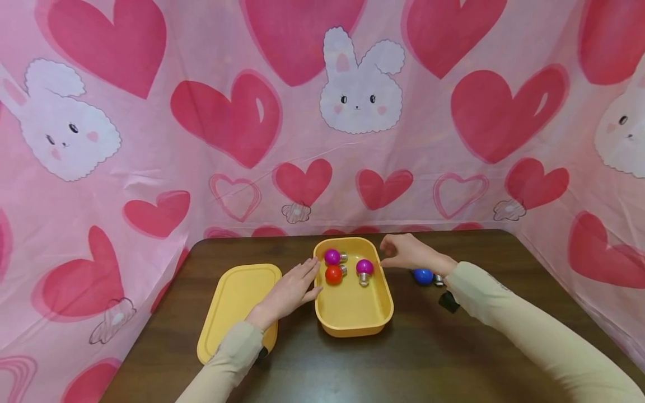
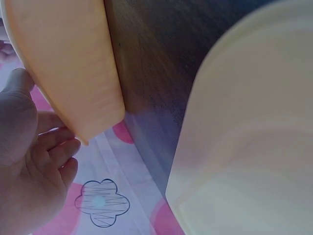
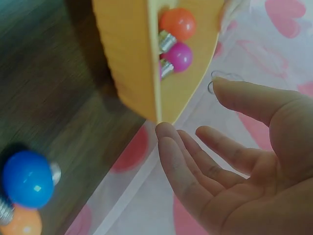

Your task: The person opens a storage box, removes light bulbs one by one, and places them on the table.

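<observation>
A yellow plastic box (image 1: 353, 319) stands open on the table. Inside lie a purple bulb (image 1: 332, 257), a red bulb (image 1: 333, 275) and another purple bulb (image 1: 365, 268), all with silver screw bases. My left hand (image 1: 292, 291) rests along the box's left rim with fingers extended, the thumb at the rim too, as the left wrist view shows. At the far right corner is my right hand (image 1: 415, 253), its fingers loosely bent and fingertips right at the rim, with nothing between thumb and fingers.
On the table right of the box, partly under the right forearm, lie a blue bulb (image 3: 28, 178) and an orange bulb (image 3: 23, 221). A flat yellow lid (image 1: 232, 302) lies to the left, beneath the left wrist. Behind the table hangs a pink heart-and-rabbit cloth (image 1: 302, 134).
</observation>
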